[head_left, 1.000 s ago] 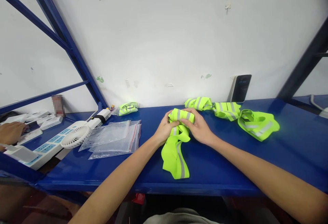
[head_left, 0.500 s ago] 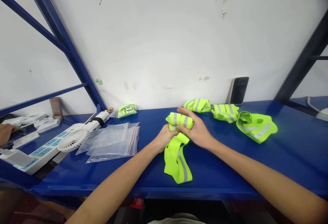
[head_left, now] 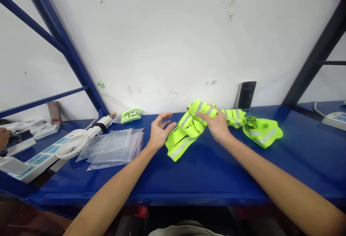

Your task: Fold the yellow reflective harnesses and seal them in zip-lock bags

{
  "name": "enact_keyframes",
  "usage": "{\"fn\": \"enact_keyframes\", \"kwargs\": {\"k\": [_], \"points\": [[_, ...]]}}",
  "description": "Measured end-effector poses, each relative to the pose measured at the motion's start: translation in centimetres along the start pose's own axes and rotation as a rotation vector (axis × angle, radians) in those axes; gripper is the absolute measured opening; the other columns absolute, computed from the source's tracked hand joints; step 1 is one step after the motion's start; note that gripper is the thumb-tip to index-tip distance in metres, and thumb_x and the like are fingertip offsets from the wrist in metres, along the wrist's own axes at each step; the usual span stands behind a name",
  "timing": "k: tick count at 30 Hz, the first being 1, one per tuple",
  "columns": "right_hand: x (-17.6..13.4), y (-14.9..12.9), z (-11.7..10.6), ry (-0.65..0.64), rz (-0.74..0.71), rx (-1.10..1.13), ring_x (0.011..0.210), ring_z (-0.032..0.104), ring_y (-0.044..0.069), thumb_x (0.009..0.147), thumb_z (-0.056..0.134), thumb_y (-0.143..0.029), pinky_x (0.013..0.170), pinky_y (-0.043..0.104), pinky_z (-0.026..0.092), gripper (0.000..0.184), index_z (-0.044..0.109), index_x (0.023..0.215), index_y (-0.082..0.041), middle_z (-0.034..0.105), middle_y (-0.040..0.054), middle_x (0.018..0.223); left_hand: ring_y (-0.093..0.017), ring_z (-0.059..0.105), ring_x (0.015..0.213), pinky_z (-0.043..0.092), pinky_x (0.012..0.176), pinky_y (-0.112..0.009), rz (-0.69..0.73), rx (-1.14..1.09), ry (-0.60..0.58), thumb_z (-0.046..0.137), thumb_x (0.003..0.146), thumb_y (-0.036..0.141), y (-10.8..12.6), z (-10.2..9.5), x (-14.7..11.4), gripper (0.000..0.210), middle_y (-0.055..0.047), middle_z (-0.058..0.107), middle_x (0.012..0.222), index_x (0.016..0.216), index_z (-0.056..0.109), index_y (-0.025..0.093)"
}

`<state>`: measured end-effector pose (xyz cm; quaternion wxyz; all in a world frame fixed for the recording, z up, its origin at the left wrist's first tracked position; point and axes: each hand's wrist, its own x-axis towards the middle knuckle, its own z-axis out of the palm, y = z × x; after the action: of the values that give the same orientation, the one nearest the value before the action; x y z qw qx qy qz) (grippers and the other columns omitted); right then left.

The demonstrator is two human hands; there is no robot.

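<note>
My right hand (head_left: 217, 124) grips the bundled upper part of a fluorescent yellow reflective strap (head_left: 186, 131) with silver stripes, held up over the blue table. Its loose folds hang down to the left. Just left of it my left hand (head_left: 161, 129) is open, thumb and fingers apart, with nothing in it. Behind and right of my right hand lies a folded yellow reflective strap (head_left: 234, 118). Farther right rests a looser yellow reflective bundle (head_left: 262, 131). Another bundle behind the held strap is mostly hidden.
Clear zip bags (head_left: 113, 149) lie left on the blue table (head_left: 205, 178), near a white handheld fan (head_left: 72, 146) and a power strip (head_left: 40, 156). A bagged yellow bundle (head_left: 131, 116) and a phone (head_left: 245, 95) are by the wall. Another person's hand (head_left: 4, 138) shows at far left.
My left hand has let go of the strap and opened, moving left. My right hand has carried the strap up and to the right, and its loose part has swung leftward.
</note>
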<state>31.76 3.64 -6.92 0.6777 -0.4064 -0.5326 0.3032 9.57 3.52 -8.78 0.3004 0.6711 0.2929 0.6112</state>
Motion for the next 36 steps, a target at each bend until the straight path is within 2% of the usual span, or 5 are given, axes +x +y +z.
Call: {"fn": "enact_keyframes", "kwargs": {"k": [7,15,23,29,36], "points": [[-0.8,0.7,1.2,0.082,0.085,0.216,0.094,0.07,0.027,0.067,0.08,-0.033,0.087,0.04,0.054,0.04,0.071,0.101,-0.016,0.076,0.0075,0.097,-0.022,0.061,0.097,0.048,0.089,-0.038,0.566,0.537,-0.34,0.057,0.087,0.027,3.7,2.8,-1.3,0.019,-0.009,0.067,0.102,0.102,0.064,0.018],[-1.7,-0.8,2.2,0.058,0.429,0.453,0.09,0.072,0.028,0.056,0.084,-0.021,0.076,0.038,0.059,0.037,0.072,0.09,-0.017,0.077,0.0055,0.094,-0.026,0.056,0.108,0.046,0.089,-0.041,0.365,1.034,-0.578,0.052,0.086,0.017,2.1,3.2,-1.6,0.05,-0.011,0.057,0.118,0.135,0.046,0.022],[-1.8,0.0,2.6,0.079,0.454,0.436,0.084,0.073,0.026,0.056,0.084,-0.018,0.069,0.034,0.06,0.036,0.073,0.09,-0.017,0.078,0.005,0.092,-0.024,0.048,0.101,0.039,0.1,-0.042,0.486,1.126,-0.591,0.055,0.074,0.007,1.7,2.6,-1.8,0.031,-0.008,0.051,0.106,0.101,0.058,0.02],[-1.6,0.0,2.3,0.127,0.621,0.44,0.082,0.074,0.024,0.064,0.079,-0.014,0.062,0.032,0.061,0.026,0.072,0.089,-0.018,0.078,0.0048,0.091,-0.03,0.047,0.104,0.038,0.103,-0.052,0.361,1.152,-0.524,0.068,0.076,0.05,0.9,2.5,-2.0,0.042,-0.012,0.052,0.106,0.101,0.062,0.017],[-0.7,1.1,1.7,0.141,0.663,0.495,0.084,0.074,0.025,0.066,0.079,-0.014,0.066,0.035,0.063,0.027,0.072,0.092,-0.019,0.078,0.0048,0.094,-0.024,0.046,0.118,0.026,0.114,-0.052,0.572,1.087,-0.59,0.049,0.089,0.017,0.9,0.9,-0.8,0.027,-0.009,0.055,0.121,0.108,0.066,0.027]]}}
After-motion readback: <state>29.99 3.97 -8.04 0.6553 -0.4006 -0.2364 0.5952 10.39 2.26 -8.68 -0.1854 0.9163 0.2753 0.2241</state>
